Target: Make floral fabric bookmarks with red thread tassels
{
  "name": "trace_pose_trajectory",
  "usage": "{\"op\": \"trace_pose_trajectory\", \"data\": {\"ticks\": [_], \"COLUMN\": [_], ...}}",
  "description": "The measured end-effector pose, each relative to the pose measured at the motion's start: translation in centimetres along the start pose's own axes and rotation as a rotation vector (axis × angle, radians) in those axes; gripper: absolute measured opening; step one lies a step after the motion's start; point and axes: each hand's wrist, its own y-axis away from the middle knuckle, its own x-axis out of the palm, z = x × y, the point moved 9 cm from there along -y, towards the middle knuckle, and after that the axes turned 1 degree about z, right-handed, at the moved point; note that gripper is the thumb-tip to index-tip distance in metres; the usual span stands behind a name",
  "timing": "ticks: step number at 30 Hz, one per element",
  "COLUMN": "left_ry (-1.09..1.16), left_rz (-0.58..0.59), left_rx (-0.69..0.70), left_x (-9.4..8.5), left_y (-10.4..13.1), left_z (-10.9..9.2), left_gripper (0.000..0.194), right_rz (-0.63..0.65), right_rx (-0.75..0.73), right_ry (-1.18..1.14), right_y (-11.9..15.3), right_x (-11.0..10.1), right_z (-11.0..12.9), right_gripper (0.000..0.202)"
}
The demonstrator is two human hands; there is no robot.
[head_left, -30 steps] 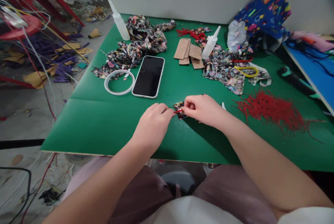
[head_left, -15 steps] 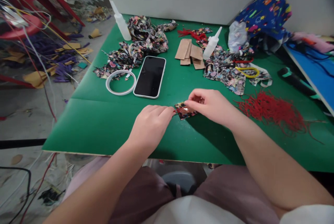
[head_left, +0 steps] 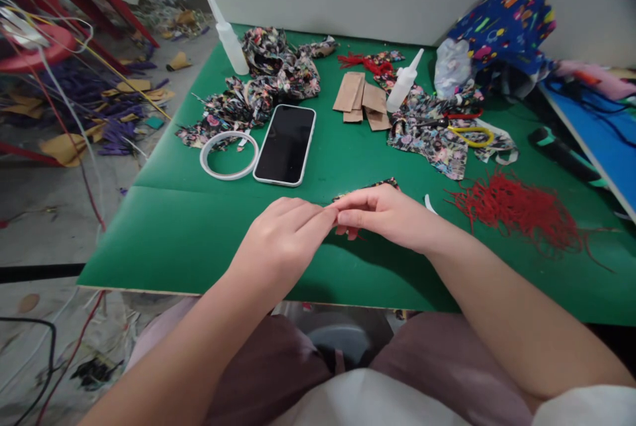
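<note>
From the left, we note a red plastic stool (head_left: 47, 60) standing off the table's left edge, and a wide stretch of green tabletop (head_left: 163, 234) running from that edge to the hands. The tape roll (head_left: 226, 176) lies just beside the smartphone (head_left: 285, 146), both beyond the left hand (head_left: 288, 240). We find that hand's fingers bent, its fingertips meeting those of the right hand (head_left: 382, 211); we cannot tell what, if anything, they pinch. The small floral patch (head_left: 392, 183) sits mostly hidden beneath the right hand, one corner showing past the knuckles. Green surface separates both hands from the front edge and, farther back, from the brown paper pieces (head_left: 350, 93). To the right, we record a white strip (head_left: 429, 203) just beside the right wrist, yellow-handled scissors (head_left: 491, 137) on floral fabric (head_left: 432, 148), and a red cord pile (head_left: 521, 214) bounding that side's room.
</note>
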Motion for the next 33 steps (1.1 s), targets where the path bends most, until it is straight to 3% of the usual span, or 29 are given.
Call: {"op": "trace_pose_trajectory", "data": {"ticks": [9, 19, 28, 33], "left_ry": [0.007, -0.031, 0.065, 0.076], "left_rz": [0.06, 0.078, 0.096, 0.085], "left_rx": [0.036, 0.042, -0.088, -0.086], "left_x": [0.1, 0.5, 0.9, 0.8], "left_y": [0.2, 0.0, -0.2, -0.2], "left_z": [0.4, 0.5, 1.5, 1.6], "left_gripper": [0.015, 0.017, 0.018, 0.018], "right_rz": [-0.113, -0.142, -0.134, -0.126], "right_rx": [0.085, 0.09, 0.102, 0.09], "right_ry": [0.028, 0.078, 0.07, 0.054], "right_y": [0.2, 0.3, 0.5, 0.5], "right_x": [-1.2, -1.8, -1.6, -1.6], "right_z": [-0.9, -0.9, -0.7, -0.7], "right_gripper": [0.017, 0.016, 0.026, 0.027]}}
